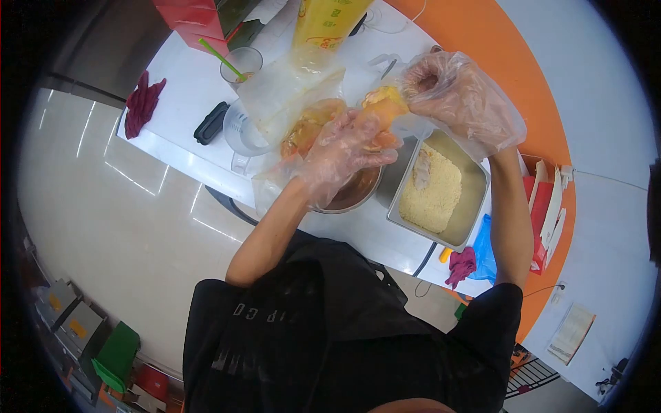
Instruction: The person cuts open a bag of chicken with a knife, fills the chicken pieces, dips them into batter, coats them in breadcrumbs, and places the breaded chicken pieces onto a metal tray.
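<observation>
My left hand, in a clear plastic glove, is above a metal bowl with its fingers spread. Its fingertips touch a yellowish piece of raw chicken. My right hand, also in a loose clear glove, has curled fingers at the right end of that piece; the exact grip is partly hidden. More raw chicken lies in a clear plastic bag beside my left hand. To the right, a steel pan contains pale crumbs with one coated piece on top.
A clear measuring jug, a black case and a glass with a green straw stand at left. A yellow bag is at the back. Dark red cloths and a blue packet lie near the table edges.
</observation>
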`<state>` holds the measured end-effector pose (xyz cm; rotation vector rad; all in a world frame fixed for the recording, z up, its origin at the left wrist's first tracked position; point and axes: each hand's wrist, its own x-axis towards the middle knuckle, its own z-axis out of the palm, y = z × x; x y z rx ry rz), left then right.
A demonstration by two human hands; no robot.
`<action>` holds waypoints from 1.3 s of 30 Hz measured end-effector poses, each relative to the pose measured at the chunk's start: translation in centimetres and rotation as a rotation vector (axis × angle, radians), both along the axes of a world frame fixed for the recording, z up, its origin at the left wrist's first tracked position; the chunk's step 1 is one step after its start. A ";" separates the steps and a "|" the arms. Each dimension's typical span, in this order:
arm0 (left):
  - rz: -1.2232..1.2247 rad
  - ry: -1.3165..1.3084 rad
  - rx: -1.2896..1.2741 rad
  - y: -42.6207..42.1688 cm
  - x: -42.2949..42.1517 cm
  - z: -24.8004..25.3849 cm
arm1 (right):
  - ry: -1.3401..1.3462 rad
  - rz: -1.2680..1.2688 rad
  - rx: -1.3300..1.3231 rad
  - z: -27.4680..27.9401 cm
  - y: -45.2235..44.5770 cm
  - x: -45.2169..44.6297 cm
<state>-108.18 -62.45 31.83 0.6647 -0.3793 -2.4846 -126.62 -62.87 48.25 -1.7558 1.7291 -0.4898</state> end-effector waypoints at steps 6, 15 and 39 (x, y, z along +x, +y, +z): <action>-0.048 0.028 -0.013 0.1 -0.4 -0.8 | -0.077 -0.022 0.016 0.1 0.3 1.0; -0.003 -0.119 -0.045 0.4 -0.4 -0.9 | 0.248 -0.025 -0.149 -1.2 0.1 0.3; 0.100 -0.076 -0.203 1.9 2.1 -1.9 | 0.345 -0.165 -0.015 -1.5 -1.8 -5.6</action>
